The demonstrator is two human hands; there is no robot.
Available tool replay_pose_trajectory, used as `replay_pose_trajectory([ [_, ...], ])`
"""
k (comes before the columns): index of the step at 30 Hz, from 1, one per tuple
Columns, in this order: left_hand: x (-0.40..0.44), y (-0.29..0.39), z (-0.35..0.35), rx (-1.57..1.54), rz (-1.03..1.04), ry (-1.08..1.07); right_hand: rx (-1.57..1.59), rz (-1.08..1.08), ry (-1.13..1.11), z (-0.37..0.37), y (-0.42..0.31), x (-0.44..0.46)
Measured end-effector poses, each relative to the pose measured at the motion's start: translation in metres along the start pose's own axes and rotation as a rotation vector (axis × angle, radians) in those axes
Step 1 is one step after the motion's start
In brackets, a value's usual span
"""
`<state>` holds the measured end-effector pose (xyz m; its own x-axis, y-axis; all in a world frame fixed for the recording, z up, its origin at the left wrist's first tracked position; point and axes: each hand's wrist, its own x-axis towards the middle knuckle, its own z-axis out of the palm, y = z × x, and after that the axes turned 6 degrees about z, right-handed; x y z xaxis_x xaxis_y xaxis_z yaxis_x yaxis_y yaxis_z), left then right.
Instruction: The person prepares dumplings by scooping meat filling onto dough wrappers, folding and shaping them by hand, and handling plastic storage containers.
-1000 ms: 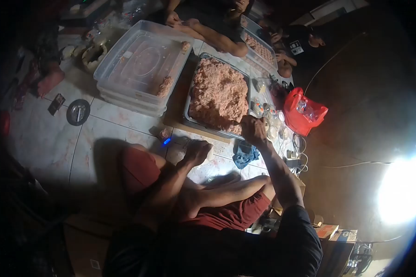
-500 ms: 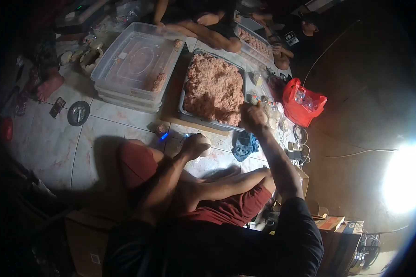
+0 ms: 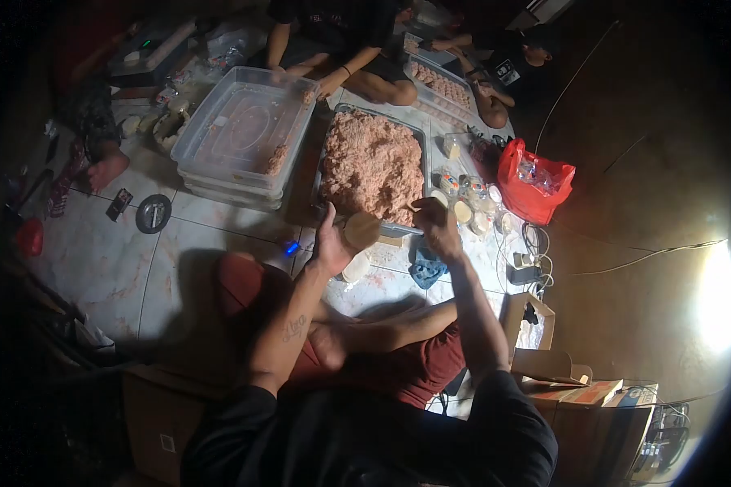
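My left hand (image 3: pixel 335 248) is palm up in front of the meat tub, thumb raised, holding a thin round dough wrapper (image 3: pixel 361 230) on its fingers. Below it, a pale stack of wrappers (image 3: pixel 356 269) lies near my leg. My right hand (image 3: pixel 439 233) is closed at the tub's near right corner, its fingertips by the filling; a small pale tip shows at the fingers, too unclear to name. Pink minced meat (image 3: pixel 374 162) fills the grey tub (image 3: pixel 425 146). A blue cloth (image 3: pixel 427 268) lies just under my right hand.
Stacked clear plastic boxes (image 3: pixel 188 154) stand left of the tub, with meat bits inside. Wrapped round packs (image 3: pixel 463 211) and a red plastic bag (image 3: pixel 536 183) are at right. Across from me, a person's hands touch the clear box; another person sits by a tray of formed pieces (image 3: pixel 440 81).
My left hand has risen from the pale stack and turned palm up with a wrapper on it. My right hand has shifted slightly left along the tub's edge.
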<state>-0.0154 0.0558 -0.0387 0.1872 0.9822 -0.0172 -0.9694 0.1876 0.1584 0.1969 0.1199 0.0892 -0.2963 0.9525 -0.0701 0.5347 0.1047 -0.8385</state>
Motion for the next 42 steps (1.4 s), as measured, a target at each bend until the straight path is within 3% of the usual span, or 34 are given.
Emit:
replay_pose_trajectory([
  [3,0.001,-0.005,0.042,-0.053,0.152,-0.113,0.133,-0.194,0.135,0.047,0.028,-0.024],
  [4,0.010,-0.006,0.032,-0.267,0.104,-0.299,0.007,-0.195,0.176,0.061,0.037,-0.032],
  [5,0.008,-0.012,0.020,-0.258,0.100,-0.292,-0.120,-0.195,0.216,0.071,0.045,-0.040],
  [7,-0.017,-0.010,0.059,-0.033,0.166,-0.098,-0.036,-0.174,0.212,0.081,0.045,-0.053],
  [9,-0.025,-0.007,0.059,-0.058,0.186,-0.080,0.362,-0.190,0.163,0.088,0.023,-0.067],
  [11,-0.025,-0.011,0.061,0.004,0.218,-0.090,0.033,-0.432,0.164,0.091,0.026,-0.070],
  [13,-0.027,-0.014,0.054,0.002,0.212,-0.002,-0.244,-0.516,0.102,0.084,0.027,-0.076],
  [15,-0.029,-0.011,0.039,-0.168,0.255,0.166,-0.353,-0.455,0.051,0.064,0.025,-0.085],
  [19,-0.036,-0.003,0.017,-0.098,0.316,0.240,-0.289,-0.382,0.003,0.033,0.007,-0.101],
  [20,-0.035,-0.001,0.011,-0.123,0.229,0.115,-0.224,-0.379,0.052,0.033,0.004,-0.102],
  [21,-0.035,-0.006,0.019,-0.118,0.219,0.123,-0.217,-0.368,0.056,0.040,0.019,-0.097],
  [23,-0.036,-0.019,0.047,-0.059,-0.038,0.206,-0.267,-0.591,0.017,0.057,0.059,-0.088],
  [24,-0.038,-0.018,0.031,-0.037,-0.062,0.159,-0.283,-0.492,-0.044,0.042,0.021,-0.097],
  [27,-0.050,-0.009,0.019,-0.210,-0.049,0.157,-0.475,-0.438,-0.137,0.028,0.023,-0.094],
  [28,-0.050,-0.007,0.019,-0.277,0.079,0.187,-0.494,-0.459,-0.122,0.024,0.023,-0.094],
  [29,-0.050,-0.008,0.018,-0.276,0.074,0.196,-0.489,-0.450,-0.124,0.029,0.023,-0.096],
  [31,-0.046,-0.012,0.043,-0.088,-0.024,0.074,-0.403,-0.418,0.056,0.040,0.020,-0.100],
  [36,-0.047,-0.018,0.052,-0.090,0.183,0.264,-0.412,-0.352,-0.010,0.038,0.002,-0.104],
  [39,-0.047,-0.023,0.051,0.035,0.089,0.169,-0.292,-0.498,0.098,0.061,0.027,-0.099],
  [40,-0.047,-0.025,0.055,0.080,0.119,0.272,-0.222,-0.580,0.059,0.059,0.029,-0.095],
  [42,-0.050,-0.021,0.037,0.073,0.167,0.234,-0.236,-0.467,0.050,0.052,0.028,-0.095],
])
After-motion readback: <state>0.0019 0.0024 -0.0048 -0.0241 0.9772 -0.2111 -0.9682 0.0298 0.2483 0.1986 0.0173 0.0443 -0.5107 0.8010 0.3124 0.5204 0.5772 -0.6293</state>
